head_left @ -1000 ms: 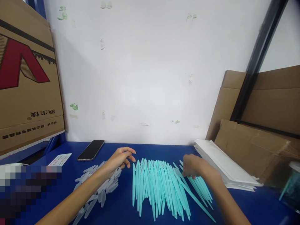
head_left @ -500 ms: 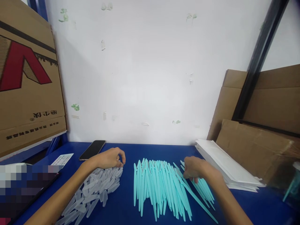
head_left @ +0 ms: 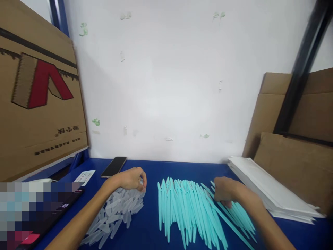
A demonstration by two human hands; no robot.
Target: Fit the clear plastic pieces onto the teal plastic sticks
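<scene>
Now, left hand (head_left: 133, 178): we have it low over the far right end of the clear pieces (head_left: 111, 218), fingers curled down and narrow; whether they pinch a piece, we cannot tell.
Right hand (head_left: 225, 189): we have it over the far end of the small bunch (head_left: 240, 217), fingers bent under and narrow; their tips are hidden, so we cannot tell whether a stick is held.
Clear pieces, place: under our left hand and spreading back toward us on its near side; the left is nearer, the right well apart.
Clear pieces, axis: mixed; many slant from near left to far right, pointing up toward our left hand.
Teal sticks (head_left: 186, 208), place: between our hands, nearer the right, far ends about level with both.
Teal sticks, axis: long way toward and away from us, tapered near ends pointing at us, those closer to our right hand slanting rightward.
Small bunch, place: under our right hand, reaching out on its near side.
Small bunch, axis: slanted, near ends pointing toward us and right.
Long stick (head_left: 235, 230): between both bunches, slanting likewise, nearer our right hand.
Phone (head_left: 114, 167): just beyond our left hand, to its left.
</scene>
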